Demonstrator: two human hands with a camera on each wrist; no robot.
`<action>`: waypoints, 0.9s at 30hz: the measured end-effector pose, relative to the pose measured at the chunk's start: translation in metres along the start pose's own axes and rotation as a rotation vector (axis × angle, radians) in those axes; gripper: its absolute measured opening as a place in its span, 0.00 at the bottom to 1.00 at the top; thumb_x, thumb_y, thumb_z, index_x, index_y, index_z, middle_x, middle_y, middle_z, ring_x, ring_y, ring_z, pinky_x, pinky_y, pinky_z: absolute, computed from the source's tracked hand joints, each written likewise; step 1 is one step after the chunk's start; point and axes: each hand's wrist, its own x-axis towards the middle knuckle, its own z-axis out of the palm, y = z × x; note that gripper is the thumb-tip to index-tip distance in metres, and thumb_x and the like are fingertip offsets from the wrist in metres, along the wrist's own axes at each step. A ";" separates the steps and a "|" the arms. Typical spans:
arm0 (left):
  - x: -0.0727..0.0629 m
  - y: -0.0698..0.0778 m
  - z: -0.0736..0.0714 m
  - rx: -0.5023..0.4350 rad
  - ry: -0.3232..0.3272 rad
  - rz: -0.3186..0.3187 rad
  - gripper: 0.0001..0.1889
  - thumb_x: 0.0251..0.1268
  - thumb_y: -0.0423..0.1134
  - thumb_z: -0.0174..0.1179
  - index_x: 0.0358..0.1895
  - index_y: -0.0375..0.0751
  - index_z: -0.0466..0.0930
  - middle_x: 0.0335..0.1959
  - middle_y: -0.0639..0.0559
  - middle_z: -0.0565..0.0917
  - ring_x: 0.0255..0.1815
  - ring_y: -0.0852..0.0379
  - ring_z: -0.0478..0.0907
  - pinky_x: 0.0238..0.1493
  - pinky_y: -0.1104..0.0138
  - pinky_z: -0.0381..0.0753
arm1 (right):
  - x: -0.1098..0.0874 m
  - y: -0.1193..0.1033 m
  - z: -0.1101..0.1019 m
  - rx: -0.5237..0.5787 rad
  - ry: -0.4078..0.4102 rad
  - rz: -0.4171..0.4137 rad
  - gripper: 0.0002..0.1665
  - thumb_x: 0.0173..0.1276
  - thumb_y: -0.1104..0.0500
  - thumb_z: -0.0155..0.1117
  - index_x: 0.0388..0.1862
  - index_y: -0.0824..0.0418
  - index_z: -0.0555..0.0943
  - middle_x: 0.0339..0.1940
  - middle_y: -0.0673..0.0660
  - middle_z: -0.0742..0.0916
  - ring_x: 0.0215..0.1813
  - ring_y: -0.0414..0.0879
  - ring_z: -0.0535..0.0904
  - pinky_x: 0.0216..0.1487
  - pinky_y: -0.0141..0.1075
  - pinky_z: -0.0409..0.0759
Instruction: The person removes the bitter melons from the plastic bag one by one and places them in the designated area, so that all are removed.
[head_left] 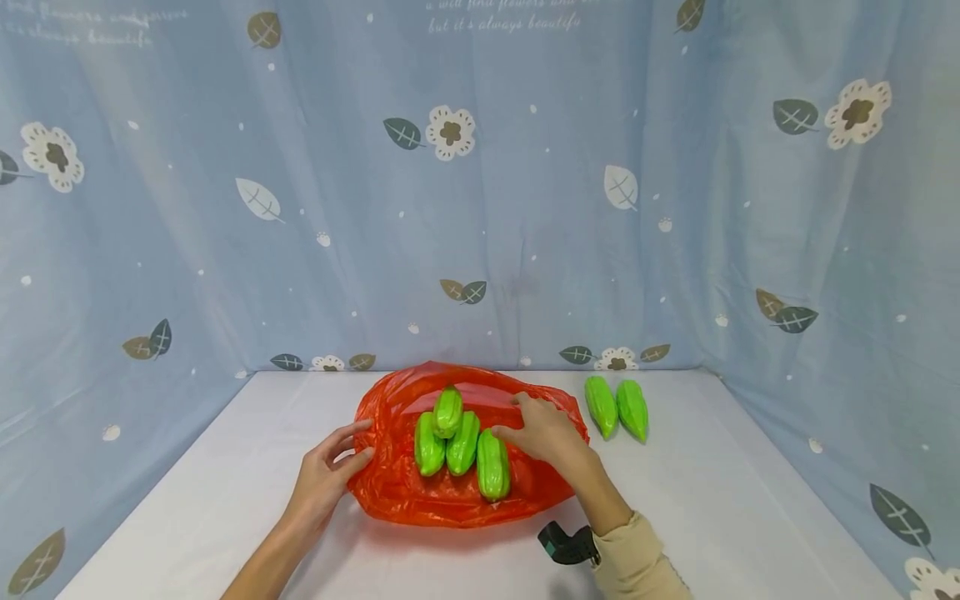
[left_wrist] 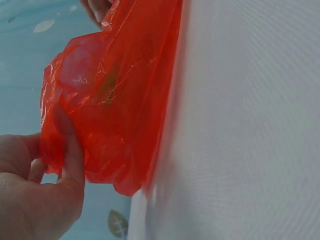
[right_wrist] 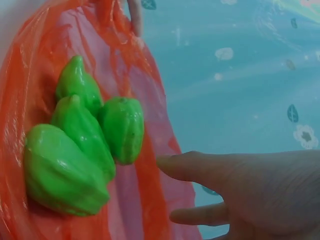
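Note:
A red plastic bag (head_left: pixel 420 510) lies spread on the white table with its mouth wide. Inside it are several glossy green ridged fruits (head_left: pixel 492 467) that look like star fruit, one resting on top of others. At the bag's left edge, my left hand (head_left: pixel 327 471) pinches the thin film between thumb and fingers; the left wrist view shows the thumb (left_wrist: pixel 72 150) against the red plastic. My right hand (head_left: pixel 543 427) reaches over the bag's right part, just beside the rightmost fruit. In the right wrist view its fingers are extended, holding nothing, apart from the fruits (right_wrist: pixel 122 130).
Two more green fruits (head_left: pixel 601 406) lie side by side on the table to the right of the bag. A black device (head_left: pixel 566 546) sits at the right wrist. Blue patterned curtain (head_left: pixel 525 208) hangs behind and along both sides of the white table (head_left: pixel 750 500).

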 end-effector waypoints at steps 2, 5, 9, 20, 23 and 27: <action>0.000 0.000 0.000 0.002 0.000 0.008 0.27 0.66 0.42 0.64 0.68 0.49 0.71 0.58 0.47 0.73 0.45 0.63 0.83 0.45 0.69 0.85 | 0.000 -0.002 0.002 0.001 -0.020 0.018 0.42 0.61 0.41 0.70 0.68 0.61 0.70 0.64 0.63 0.80 0.63 0.59 0.76 0.57 0.58 0.79; 0.001 0.000 -0.001 0.000 0.001 0.004 0.27 0.65 0.42 0.65 0.67 0.50 0.71 0.58 0.48 0.73 0.46 0.63 0.83 0.45 0.69 0.85 | -0.001 -0.003 0.004 0.010 -0.045 0.046 0.44 0.61 0.40 0.69 0.70 0.59 0.69 0.65 0.63 0.79 0.63 0.60 0.76 0.55 0.57 0.80; 0.001 0.001 -0.001 -0.004 0.000 -0.001 0.27 0.65 0.42 0.65 0.68 0.50 0.71 0.59 0.46 0.73 0.45 0.63 0.83 0.45 0.68 0.85 | -0.001 -0.003 0.008 0.037 -0.060 0.056 0.44 0.61 0.41 0.70 0.71 0.58 0.68 0.63 0.63 0.79 0.57 0.58 0.79 0.50 0.53 0.84; 0.000 0.000 -0.003 0.010 -0.006 0.007 0.27 0.65 0.43 0.65 0.67 0.50 0.71 0.59 0.46 0.73 0.46 0.63 0.83 0.46 0.69 0.84 | 0.005 -0.001 0.023 0.062 -0.063 0.042 0.43 0.60 0.43 0.72 0.69 0.58 0.69 0.59 0.62 0.81 0.40 0.49 0.79 0.38 0.42 0.85; 0.001 0.000 -0.003 0.011 -0.007 0.010 0.28 0.64 0.43 0.65 0.67 0.49 0.71 0.58 0.48 0.74 0.47 0.64 0.83 0.46 0.69 0.84 | 0.004 -0.002 0.026 0.071 -0.073 0.038 0.43 0.60 0.43 0.72 0.69 0.60 0.69 0.55 0.63 0.82 0.31 0.50 0.81 0.34 0.40 0.83; 0.001 0.000 -0.002 0.001 -0.010 0.010 0.28 0.64 0.44 0.65 0.68 0.48 0.71 0.57 0.47 0.74 0.46 0.64 0.83 0.44 0.68 0.85 | 0.001 -0.003 0.031 0.108 -0.100 0.045 0.45 0.60 0.45 0.72 0.71 0.61 0.67 0.46 0.62 0.81 0.23 0.52 0.81 0.25 0.36 0.79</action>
